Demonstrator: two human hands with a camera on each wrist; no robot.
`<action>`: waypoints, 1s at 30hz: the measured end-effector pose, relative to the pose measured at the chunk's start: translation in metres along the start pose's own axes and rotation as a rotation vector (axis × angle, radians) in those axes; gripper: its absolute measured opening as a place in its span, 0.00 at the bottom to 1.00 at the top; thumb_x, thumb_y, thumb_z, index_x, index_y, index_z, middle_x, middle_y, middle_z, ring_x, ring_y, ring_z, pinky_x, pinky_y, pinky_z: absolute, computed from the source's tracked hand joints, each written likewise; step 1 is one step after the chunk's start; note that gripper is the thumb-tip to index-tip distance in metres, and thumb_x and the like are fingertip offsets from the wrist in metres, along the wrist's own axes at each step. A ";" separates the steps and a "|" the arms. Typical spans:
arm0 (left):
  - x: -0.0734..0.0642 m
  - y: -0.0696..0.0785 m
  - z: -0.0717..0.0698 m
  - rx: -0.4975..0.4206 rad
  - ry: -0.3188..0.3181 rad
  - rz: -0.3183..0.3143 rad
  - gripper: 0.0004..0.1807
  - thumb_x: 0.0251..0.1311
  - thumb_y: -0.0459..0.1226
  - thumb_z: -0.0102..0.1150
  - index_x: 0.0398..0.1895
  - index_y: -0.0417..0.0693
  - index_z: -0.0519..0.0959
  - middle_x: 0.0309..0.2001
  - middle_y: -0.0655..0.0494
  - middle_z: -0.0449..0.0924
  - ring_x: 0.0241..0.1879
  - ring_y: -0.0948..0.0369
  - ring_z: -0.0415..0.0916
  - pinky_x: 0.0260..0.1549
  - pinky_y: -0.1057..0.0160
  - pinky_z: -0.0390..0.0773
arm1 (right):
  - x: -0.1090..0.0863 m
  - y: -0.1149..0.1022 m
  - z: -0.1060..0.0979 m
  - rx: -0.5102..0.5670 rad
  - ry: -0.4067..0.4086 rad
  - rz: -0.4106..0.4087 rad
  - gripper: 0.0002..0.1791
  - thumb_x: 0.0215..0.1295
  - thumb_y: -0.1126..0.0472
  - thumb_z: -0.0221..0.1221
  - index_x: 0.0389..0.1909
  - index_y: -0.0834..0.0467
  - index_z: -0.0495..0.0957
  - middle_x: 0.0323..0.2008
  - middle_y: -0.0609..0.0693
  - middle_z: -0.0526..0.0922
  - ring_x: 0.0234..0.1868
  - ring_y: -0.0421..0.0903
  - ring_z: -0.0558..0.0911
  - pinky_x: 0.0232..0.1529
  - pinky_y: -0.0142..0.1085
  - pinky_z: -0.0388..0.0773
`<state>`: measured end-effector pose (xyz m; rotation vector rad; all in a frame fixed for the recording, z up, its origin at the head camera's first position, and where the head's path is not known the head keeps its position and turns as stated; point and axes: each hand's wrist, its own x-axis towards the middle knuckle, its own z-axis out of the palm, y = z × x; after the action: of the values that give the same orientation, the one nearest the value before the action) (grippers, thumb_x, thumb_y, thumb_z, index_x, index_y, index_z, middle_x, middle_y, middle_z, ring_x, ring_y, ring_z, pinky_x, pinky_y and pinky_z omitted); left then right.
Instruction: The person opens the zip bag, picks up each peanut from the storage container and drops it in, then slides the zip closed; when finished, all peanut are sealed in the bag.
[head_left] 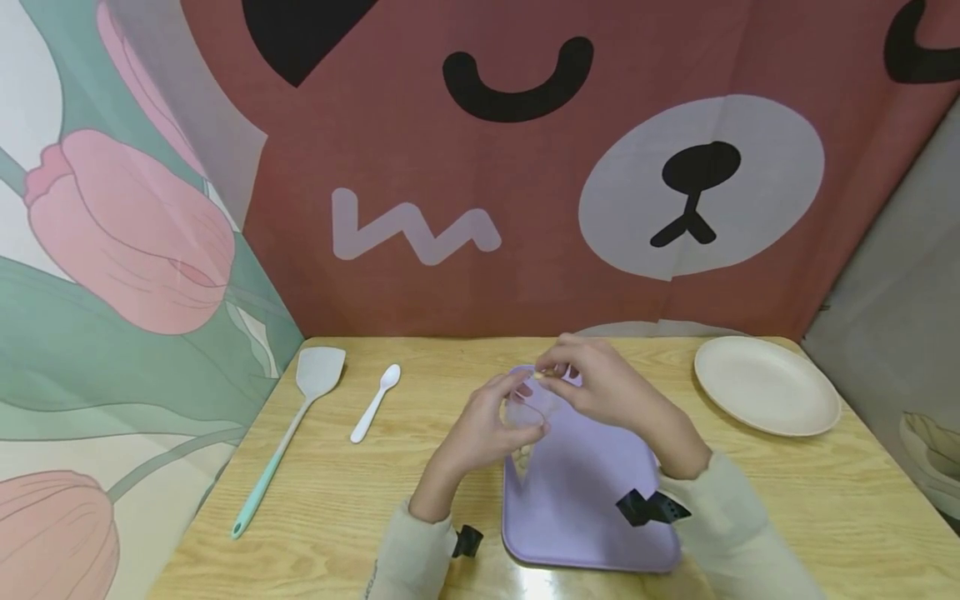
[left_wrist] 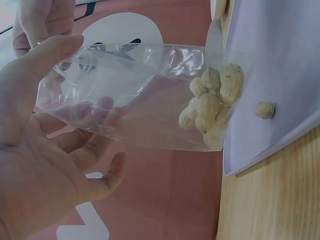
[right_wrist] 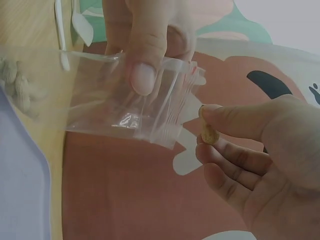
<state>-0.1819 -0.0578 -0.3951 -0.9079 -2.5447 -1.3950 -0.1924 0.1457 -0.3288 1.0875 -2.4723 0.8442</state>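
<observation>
A clear zip bag [left_wrist: 150, 112] hangs upright over the lilac tray [head_left: 592, 500], several unshelled peanuts [left_wrist: 206, 112] gathered at its bottom. My left hand [head_left: 483, 425] holds the bag near its top, thumb on one side and fingers on the other. Close by the bag's mouth, my right hand [head_left: 603, 379] pinches a single peanut [right_wrist: 210, 134] between thumb and fingers. The right wrist view shows this peanut just outside the zip edge. Another peanut [left_wrist: 265, 110] lies loose on the tray beside the bag.
To the left on the wooden table lie a white spatula [head_left: 318, 372] with a mint handle and a small white spoon [head_left: 367, 414]. A cream plate [head_left: 765, 386] sits at the back right. A printed cloth [head_left: 420, 292] hangs behind the table's far edge.
</observation>
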 end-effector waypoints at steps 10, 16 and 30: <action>-0.001 -0.002 0.001 -0.030 0.005 0.037 0.31 0.53 0.41 0.72 0.63 0.48 0.75 0.49 0.60 0.77 0.45 0.62 0.73 0.48 0.56 0.76 | 0.000 -0.009 0.010 0.059 -0.077 0.026 0.12 0.59 0.68 0.68 0.43 0.56 0.86 0.35 0.42 0.82 0.36 0.40 0.80 0.36 0.39 0.80; -0.001 -0.002 0.001 -0.056 -0.004 0.040 0.32 0.54 0.40 0.72 0.64 0.53 0.74 0.58 0.64 0.76 0.55 0.64 0.73 0.55 0.55 0.73 | 0.001 -0.012 0.017 0.068 -0.110 0.022 0.10 0.60 0.65 0.69 0.43 0.55 0.87 0.33 0.42 0.80 0.34 0.39 0.79 0.35 0.40 0.79; -0.006 -0.012 -0.008 0.003 0.018 0.006 0.37 0.53 0.41 0.71 0.67 0.44 0.71 0.47 0.51 0.79 0.47 0.58 0.75 0.49 0.56 0.75 | 0.001 -0.004 0.023 0.056 -0.062 0.087 0.12 0.56 0.71 0.67 0.42 0.58 0.85 0.34 0.45 0.82 0.33 0.41 0.79 0.35 0.42 0.80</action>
<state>-0.1851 -0.0714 -0.4018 -0.8973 -2.5279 -1.3916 -0.1914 0.1282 -0.3447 1.0464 -2.5776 0.9229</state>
